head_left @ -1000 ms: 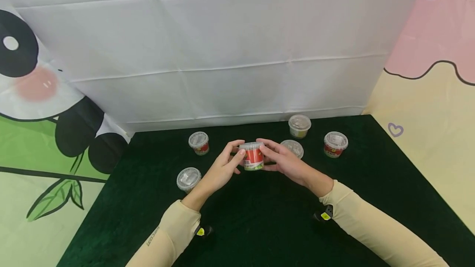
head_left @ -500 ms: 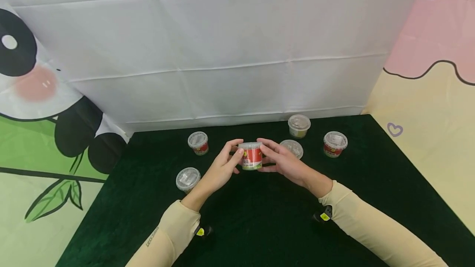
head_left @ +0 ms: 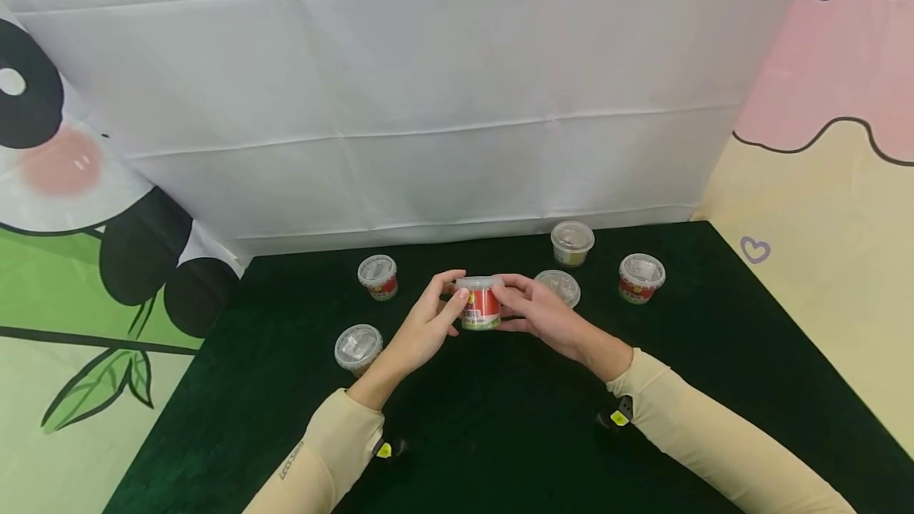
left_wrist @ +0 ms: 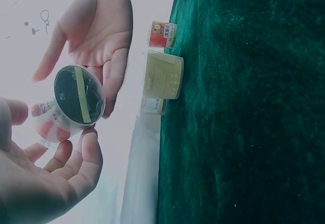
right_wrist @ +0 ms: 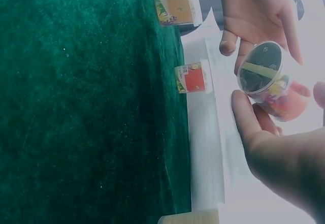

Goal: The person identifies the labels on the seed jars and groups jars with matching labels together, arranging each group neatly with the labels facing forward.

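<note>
Between both hands is a small round plastic tub (head_left: 481, 306) with a clear lid and a red, white and green label, held upright above the table. My left hand (head_left: 423, 330) pinches it from the left, thumb on the front near the lid. From the right, my right hand (head_left: 548, 317) holds the other side with its fingertips. Both wrist views look up at the tub's underside, where a pale yellow strip crosses the dark base of the tub (left_wrist: 78, 94). In the right wrist view, flowers show on the label of the tub (right_wrist: 279, 94).
Similar lidded tubs stand around on the dark green cloth (head_left: 500, 427): a red-labelled one (head_left: 378, 278) and another (head_left: 359, 346) at left, a red-labelled one (head_left: 641, 278) at right, a yellowish one (head_left: 572, 243) and one more (head_left: 560, 286) behind my right hand. A white curtain (head_left: 443, 181) hangs behind.
The held tub has turned slightly about its upright axis, so its lettering and yellow emblem show more in front. My right fingers have shifted a little on its side; the left hand stays put.
</note>
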Tool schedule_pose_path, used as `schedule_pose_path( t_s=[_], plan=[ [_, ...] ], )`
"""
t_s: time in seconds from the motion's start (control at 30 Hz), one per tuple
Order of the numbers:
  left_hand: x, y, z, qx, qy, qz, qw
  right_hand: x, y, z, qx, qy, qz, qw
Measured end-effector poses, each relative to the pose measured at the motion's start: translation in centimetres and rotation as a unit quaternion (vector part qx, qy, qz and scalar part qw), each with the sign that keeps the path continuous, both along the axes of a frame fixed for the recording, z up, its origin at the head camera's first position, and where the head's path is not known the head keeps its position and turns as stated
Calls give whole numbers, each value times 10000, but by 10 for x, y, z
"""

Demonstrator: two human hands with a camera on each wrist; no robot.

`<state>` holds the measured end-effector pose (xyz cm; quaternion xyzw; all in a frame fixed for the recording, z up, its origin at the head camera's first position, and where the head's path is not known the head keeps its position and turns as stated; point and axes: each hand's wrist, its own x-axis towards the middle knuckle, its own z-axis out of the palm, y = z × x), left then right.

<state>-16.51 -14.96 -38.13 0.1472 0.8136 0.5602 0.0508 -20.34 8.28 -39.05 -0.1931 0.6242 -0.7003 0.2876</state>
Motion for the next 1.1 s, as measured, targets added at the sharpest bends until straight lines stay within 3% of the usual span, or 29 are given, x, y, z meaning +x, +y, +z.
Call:
schedule_pose_path(
  t_s=[0.57, 0.9, 1.1],
  plan=[
    [4, -2, -2, -64, 227, 119, 9997, -2, -5, 0, 17, 100, 46, 9999],
    [6, 0, -4, -120, 1, 70, 9999, 0, -2, -5, 80, 74, 15, 9999],
    [4, 2, -4, -80, 147, 96, 9998, -2, -1, -3, 22, 193, 69, 9998]
  ],
)
